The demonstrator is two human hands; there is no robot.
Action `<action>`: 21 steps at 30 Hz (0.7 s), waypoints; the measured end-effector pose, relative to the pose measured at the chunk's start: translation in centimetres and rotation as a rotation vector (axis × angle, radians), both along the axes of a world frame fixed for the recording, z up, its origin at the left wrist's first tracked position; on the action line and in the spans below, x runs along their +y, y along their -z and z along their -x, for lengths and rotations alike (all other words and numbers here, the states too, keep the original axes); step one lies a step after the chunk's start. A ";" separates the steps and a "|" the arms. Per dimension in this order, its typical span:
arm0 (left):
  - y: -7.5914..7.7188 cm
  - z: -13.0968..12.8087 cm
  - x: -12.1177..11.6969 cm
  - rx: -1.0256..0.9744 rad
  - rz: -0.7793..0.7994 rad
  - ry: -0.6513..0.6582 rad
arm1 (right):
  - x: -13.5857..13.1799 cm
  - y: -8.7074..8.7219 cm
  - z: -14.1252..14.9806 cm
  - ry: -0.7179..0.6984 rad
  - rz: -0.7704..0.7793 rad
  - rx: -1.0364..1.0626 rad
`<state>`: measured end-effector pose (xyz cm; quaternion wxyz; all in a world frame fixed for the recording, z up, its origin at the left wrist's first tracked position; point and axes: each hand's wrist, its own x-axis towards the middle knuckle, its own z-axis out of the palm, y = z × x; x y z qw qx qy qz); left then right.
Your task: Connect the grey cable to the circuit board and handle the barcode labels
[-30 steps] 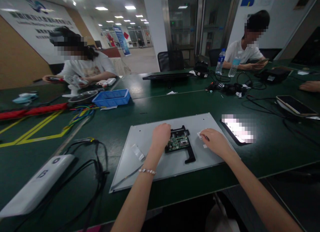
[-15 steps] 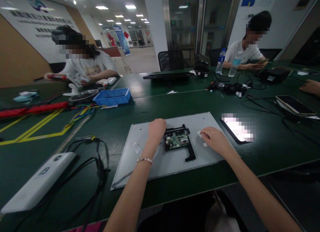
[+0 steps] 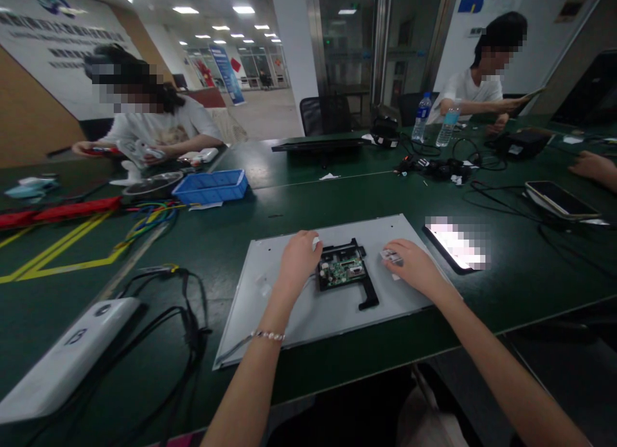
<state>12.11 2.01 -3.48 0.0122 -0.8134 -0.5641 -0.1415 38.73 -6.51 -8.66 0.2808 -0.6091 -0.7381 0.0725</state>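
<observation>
Hands poised on either side of the circuit board

The circuit board sat in a black frame about midway along the panel, which lay flat near the table's near edge. The left hand was at the frame's far left corner, its fingers curled; their tips were hidden, so whether they gripped anything could not be told. The right hand bent over a printed label between the frame and the panel's right edge, fingers partly folded, any hold unclear. A thin cable lay at the panel's near left corner.

The step in hand seemed to be close work at the frame's left side. The next move probably called for a light touch, keeping clear of the board's parts.

Beyond the panel's right edge lay a lit phone; toward the table's far left stood a blue tray.
</observation>
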 end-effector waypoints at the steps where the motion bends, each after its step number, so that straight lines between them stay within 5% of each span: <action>1: 0.3 0.0 -0.1 0.010 0.002 -0.002 | 0.1 0.1 0.0 -0.001 0.004 -0.008; 8: 1.3 -0.3 -0.5 0.030 0.083 0.041 | 0.2 0.1 0.0 0.008 -0.032 -0.012; 12: 1.2 -0.1 -0.5 -0.005 0.087 -0.009 | 0.9 -1.5 0.7 -0.007 -0.097 -0.031; 17: 0.9 0.6 -0.7 0.065 0.031 -0.153 | 4.7 -4.8 4.7 -0.214 -0.069 -0.119; 21: 0.7 1.0 -1.0 0.180 0.024 -0.225 | 9.5 -5.4 9.3 -0.457 -0.053 -0.276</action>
